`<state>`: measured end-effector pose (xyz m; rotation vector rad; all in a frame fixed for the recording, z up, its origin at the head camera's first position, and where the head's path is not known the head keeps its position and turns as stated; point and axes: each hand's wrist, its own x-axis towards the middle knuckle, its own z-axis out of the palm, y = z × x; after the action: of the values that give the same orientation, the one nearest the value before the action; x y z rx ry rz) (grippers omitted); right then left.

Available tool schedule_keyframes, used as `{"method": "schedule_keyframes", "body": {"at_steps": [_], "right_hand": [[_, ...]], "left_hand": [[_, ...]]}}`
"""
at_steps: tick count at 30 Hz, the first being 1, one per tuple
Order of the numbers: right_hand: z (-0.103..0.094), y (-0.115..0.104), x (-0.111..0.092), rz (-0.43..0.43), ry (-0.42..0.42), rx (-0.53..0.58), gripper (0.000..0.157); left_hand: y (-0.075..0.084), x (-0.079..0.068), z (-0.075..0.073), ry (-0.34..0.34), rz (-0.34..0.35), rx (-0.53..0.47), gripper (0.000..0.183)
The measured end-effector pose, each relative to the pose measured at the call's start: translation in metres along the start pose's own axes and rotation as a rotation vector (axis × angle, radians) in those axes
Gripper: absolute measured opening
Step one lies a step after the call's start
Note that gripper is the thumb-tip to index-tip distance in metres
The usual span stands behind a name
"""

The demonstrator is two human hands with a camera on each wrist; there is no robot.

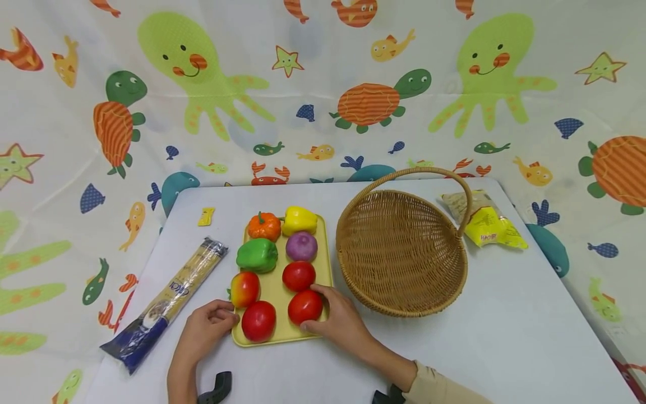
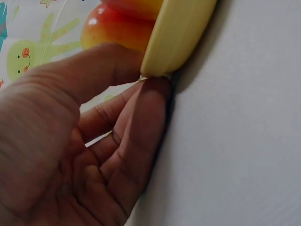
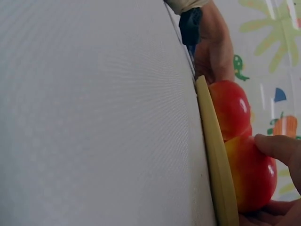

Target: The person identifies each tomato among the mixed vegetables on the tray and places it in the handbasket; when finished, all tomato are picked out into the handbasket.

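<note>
On a yellow tray [image 1: 282, 335] lie an orange pumpkin [image 1: 264, 226], a yellow pepper [image 1: 300, 220], a green pepper [image 1: 257, 256], a purple onion [image 1: 301, 247] and several red round fruits [image 1: 258, 321]. One red-yellow fruit [image 1: 245, 289] has a green leaf. My left hand [image 1: 204, 328] pinches the tray's left rim, thumb on its edge and index finger beneath, as the left wrist view shows. My right hand [image 1: 343, 320] grips the near right red fruit [image 1: 305, 307]; its thumb [image 3: 277, 147] presses that fruit's side. The fruit's underside is hidden.
A wicker basket [image 1: 404, 252] with a tall handle stands right of the tray. Behind it lies a yellow bag [image 1: 492, 224]. A long pasta packet [image 1: 169, 303] lies at the left, and a small yellow packet [image 1: 206, 216] at the back left.
</note>
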<state>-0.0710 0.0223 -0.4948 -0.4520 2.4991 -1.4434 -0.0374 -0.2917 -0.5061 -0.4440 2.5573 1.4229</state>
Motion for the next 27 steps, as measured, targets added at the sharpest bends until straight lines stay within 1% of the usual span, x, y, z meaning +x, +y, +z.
{"method": "schedule_keyframes", "body": {"at_steps": [4, 7, 10, 13, 16, 20, 24, 27], "right_hand": [[-0.003, -0.002, 0.000, -0.001, -0.009, 0.005, 0.076], [-0.010, -0.007, -0.004, -0.012, -0.033, 0.037, 0.076], [-0.021, -0.017, -0.010, -0.035, -0.077, 0.129, 0.076], [-0.037, -0.031, -0.017, -0.087, -0.132, 0.215, 0.076], [-0.057, -0.046, -0.024, -0.130, -0.191, 0.242, 0.073], [-0.091, -0.062, -0.029, -0.146, -0.294, 0.210, 0.068], [-0.133, -0.069, -0.025, -0.177, -0.395, 0.141, 0.067], [-0.167, -0.069, -0.017, -0.225, -0.438, 0.096, 0.065]], "left_hand": [[0.001, 0.002, 0.000, 0.002, 0.008, -0.008, 0.032], [0.002, 0.002, 0.001, 0.002, 0.011, -0.006, 0.032], [0.001, 0.002, 0.001, 0.001, 0.005, 0.005, 0.032], [0.001, 0.001, 0.001, 0.003, -0.011, 0.012, 0.033], [0.000, 0.001, 0.000, 0.006, -0.025, 0.009, 0.033], [-0.001, 0.000, 0.000, 0.009, -0.032, 0.012, 0.032], [-0.001, -0.001, 0.000, 0.012, -0.020, 0.022, 0.030], [0.000, 0.000, 0.001, 0.009, -0.010, 0.020, 0.029]]}}
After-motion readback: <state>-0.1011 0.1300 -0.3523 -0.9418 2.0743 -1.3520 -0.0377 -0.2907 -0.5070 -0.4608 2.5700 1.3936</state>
